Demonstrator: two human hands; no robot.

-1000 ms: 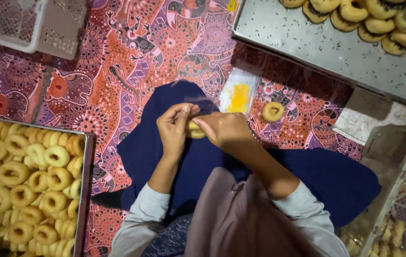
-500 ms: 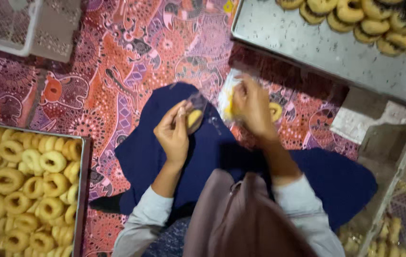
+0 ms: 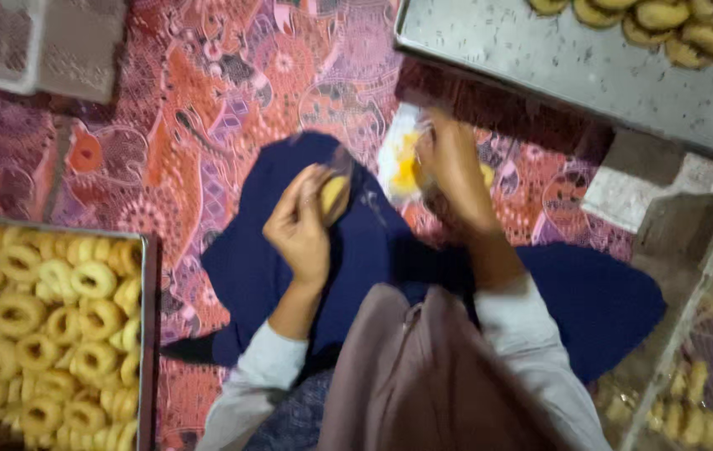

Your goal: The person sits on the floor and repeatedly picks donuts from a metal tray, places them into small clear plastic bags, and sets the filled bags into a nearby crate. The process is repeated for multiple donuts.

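The left hand point(image 3: 302, 225) is pinching a small clear bag with a yellow cookie point(image 3: 333, 195) inside, just over the dark blue cloth point(image 3: 356, 259). The right hand point(image 3: 455, 171) is reaching past the far edge of that cloth to a clear packet with something yellow point(image 3: 402, 163) in it. It is blurry, so I cannot tell if the fingers are closing on anything.

The cookie could be slipping out, because only one hand is holding the thin bag and its top looks open. A tight pinch could be crumbling it.

A second ago both hands were together on the cookie. Now the right hand is moving away to the packet.
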